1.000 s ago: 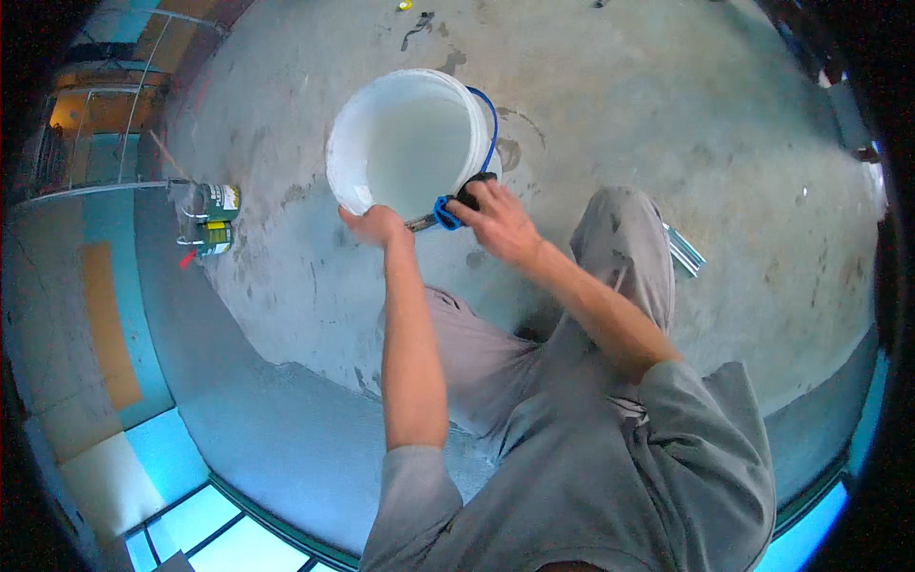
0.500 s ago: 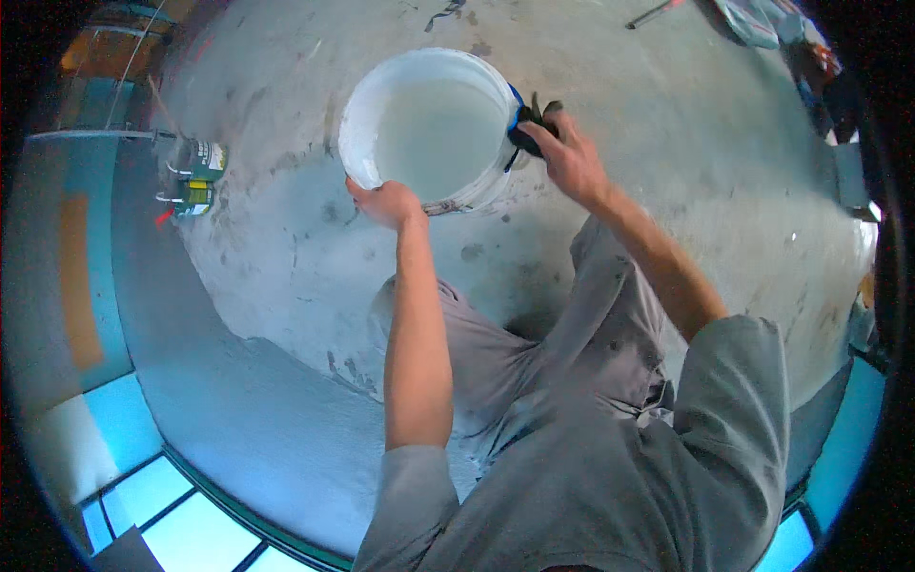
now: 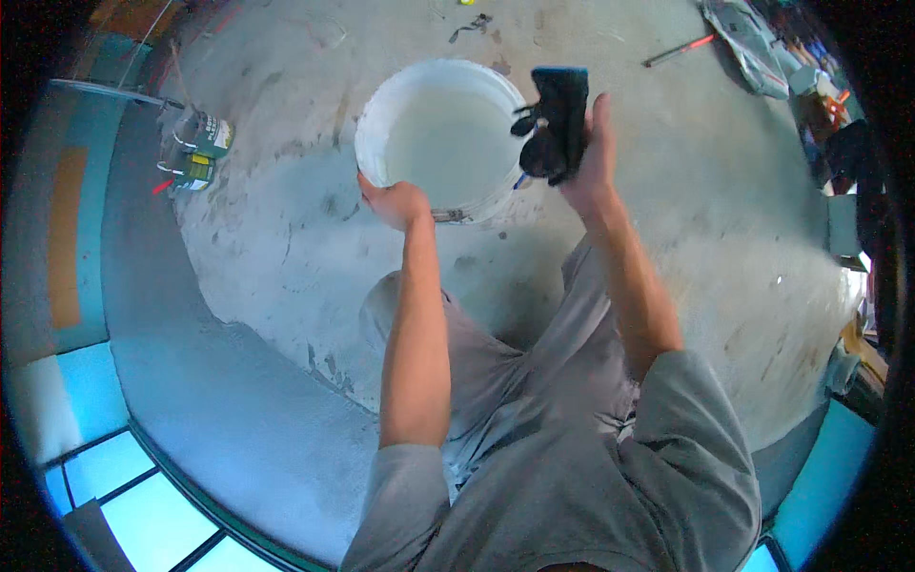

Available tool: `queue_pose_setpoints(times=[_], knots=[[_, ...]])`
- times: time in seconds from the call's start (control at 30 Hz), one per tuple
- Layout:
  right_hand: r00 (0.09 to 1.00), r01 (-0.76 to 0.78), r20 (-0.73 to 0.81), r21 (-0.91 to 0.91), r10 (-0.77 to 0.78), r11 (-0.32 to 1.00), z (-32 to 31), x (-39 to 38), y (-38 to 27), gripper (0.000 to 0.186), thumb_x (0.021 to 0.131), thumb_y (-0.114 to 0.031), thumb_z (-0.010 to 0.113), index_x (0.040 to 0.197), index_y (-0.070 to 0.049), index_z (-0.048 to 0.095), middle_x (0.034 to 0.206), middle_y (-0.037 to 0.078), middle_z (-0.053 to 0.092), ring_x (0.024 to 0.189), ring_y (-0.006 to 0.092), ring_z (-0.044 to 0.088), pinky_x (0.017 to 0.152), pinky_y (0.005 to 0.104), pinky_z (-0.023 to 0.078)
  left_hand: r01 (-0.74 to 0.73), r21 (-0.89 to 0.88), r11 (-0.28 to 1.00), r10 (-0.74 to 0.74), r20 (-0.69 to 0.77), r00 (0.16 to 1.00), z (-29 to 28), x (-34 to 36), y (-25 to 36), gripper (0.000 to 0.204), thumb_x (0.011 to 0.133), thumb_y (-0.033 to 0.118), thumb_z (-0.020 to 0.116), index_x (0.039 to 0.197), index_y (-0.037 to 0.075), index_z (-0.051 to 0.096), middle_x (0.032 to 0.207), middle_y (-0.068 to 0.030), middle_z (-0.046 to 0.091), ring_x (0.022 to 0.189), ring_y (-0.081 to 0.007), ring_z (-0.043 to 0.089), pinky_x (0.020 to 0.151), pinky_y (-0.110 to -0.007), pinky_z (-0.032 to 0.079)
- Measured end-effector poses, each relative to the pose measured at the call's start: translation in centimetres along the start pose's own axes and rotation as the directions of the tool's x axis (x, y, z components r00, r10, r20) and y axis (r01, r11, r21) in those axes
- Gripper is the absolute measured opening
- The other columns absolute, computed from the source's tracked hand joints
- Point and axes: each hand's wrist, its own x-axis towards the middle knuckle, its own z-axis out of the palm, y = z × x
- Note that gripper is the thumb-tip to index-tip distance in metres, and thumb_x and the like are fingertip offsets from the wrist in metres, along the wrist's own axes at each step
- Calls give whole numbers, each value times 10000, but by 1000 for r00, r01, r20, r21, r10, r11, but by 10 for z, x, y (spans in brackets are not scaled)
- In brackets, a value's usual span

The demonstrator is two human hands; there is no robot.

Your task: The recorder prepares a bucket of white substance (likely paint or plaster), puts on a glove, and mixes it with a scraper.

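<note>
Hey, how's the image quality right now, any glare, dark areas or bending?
Head view: the window panes at lower left look washed out; straight edges curve near the black rim; the black object in the right hand shows little surface detail.

Right grip [image 3: 593,176] swung rightward from near side of bucket [image 3: 370,143], rotated; black item [image 3: 564,105], bunched earlier, now opened out.
</note>
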Motion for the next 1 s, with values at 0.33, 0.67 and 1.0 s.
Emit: queue_pose_setpoints(times=[0.33,0.67,1.0], knots=[[991,-69,-119,-56,62,996,13,-64,-19,337,938,-284,489,1101,6,542,964,86,630,827,167,611,733,300,491,4,-37,999,-3,29,1000,-3,-4,3,542,832,8,425,1360,45,313,1317,-229,368,1114,-383,490,896,-448,451],[980,137,-100,-292,-173,947,0,-70,-20,230,926,-187,531,1106,-44,548,989,25,616,885,119,577,804,267,450,-574,-81,815,570,-72,818,-28,-35,16,375,876,183,536,1203,8,475,1159,-174,495,1035,-280,514,865,-388,435],[999,25,-17,-403,-34,915,1,-82,4,248,935,-226,491,1039,-14,566,992,84,592,906,165,573,738,288,475,-186,-584,790,556,557,617,-59,-155,90,222,904,251,567,934,31,553,790,-1,545,663,-70,496,567,-209,402]])
